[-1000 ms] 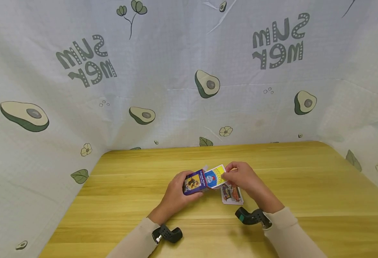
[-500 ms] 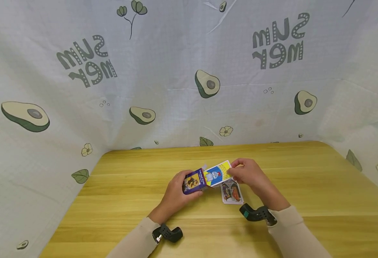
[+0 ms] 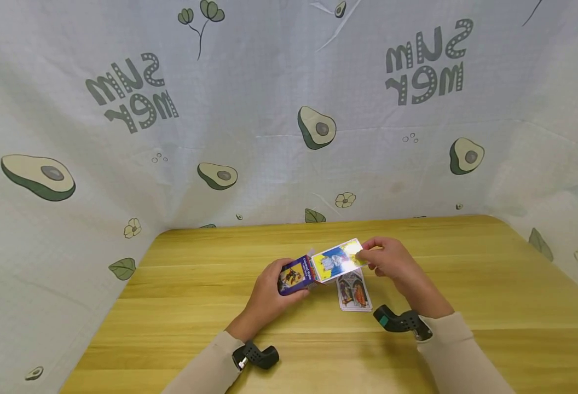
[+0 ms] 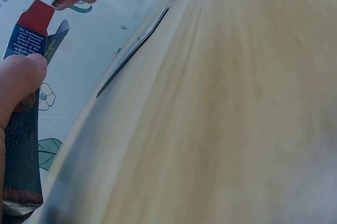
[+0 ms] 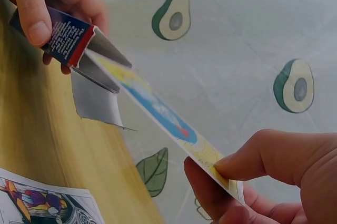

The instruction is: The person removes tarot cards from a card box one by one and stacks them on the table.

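Note:
My left hand [image 3: 265,290] grips a dark purple tarot card box [image 3: 295,275] around its sides, its open end tilted toward the right. In the right wrist view the box flaps [image 5: 97,97] stand folded out. Between thumb and fingers, my right hand [image 3: 389,260] pinches the outer end of a yellow-and-blue picture card [image 3: 337,259]. The card's other end lies right at the box mouth. Below the card, a small stack of picture cards [image 3: 354,293] rests face up on the table, its upper edge partly covered in the head view.
The wooden table [image 3: 210,306] reaches back to a white cloth [image 3: 249,120] printed with avocados and lettering, which also hangs along both sides. Black wrist cameras [image 3: 261,357] sit on both forearms.
My right hand has moved right and slightly away from me, drawing the card most of its length out of the box. The left hand and box stay nearly still.

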Demonstrator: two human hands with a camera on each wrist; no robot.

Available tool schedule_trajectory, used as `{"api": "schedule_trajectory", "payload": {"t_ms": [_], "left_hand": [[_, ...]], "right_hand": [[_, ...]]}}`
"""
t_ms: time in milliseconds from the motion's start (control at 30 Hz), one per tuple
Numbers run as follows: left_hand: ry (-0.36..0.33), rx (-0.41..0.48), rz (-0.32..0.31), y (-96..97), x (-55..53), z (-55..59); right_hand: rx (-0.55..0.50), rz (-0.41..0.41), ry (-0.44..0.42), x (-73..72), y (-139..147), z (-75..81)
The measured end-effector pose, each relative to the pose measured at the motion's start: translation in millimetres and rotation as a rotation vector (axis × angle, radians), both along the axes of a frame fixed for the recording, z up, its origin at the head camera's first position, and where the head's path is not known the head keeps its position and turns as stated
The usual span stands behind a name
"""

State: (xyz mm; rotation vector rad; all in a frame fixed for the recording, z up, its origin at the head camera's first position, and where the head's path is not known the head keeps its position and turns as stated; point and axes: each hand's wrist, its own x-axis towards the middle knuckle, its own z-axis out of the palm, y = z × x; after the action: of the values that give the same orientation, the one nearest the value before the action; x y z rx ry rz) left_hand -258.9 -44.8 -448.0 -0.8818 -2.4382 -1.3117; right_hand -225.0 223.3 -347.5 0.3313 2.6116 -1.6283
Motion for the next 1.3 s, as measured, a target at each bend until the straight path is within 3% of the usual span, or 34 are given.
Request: {"api": "schedule_trajectory", "payload": {"t_ms": [300,633,1300], "left_hand": [[-0.001,0.003,0.002,0.2,0.6,0.4],[-0.008,0.009,0.002,-1.3,1.3,-2.1],[0.019,0.009,0.005,-1.1,-0.9,0.8]], "right_hand": [[-0.022,0.004,0.017,0.1,6.4,2.7],[-0.085,-0.044,0.006,-0.8,8.8,4.7],[-0.066,-0.027,0.015,1.4,8.8,4.3]]}}
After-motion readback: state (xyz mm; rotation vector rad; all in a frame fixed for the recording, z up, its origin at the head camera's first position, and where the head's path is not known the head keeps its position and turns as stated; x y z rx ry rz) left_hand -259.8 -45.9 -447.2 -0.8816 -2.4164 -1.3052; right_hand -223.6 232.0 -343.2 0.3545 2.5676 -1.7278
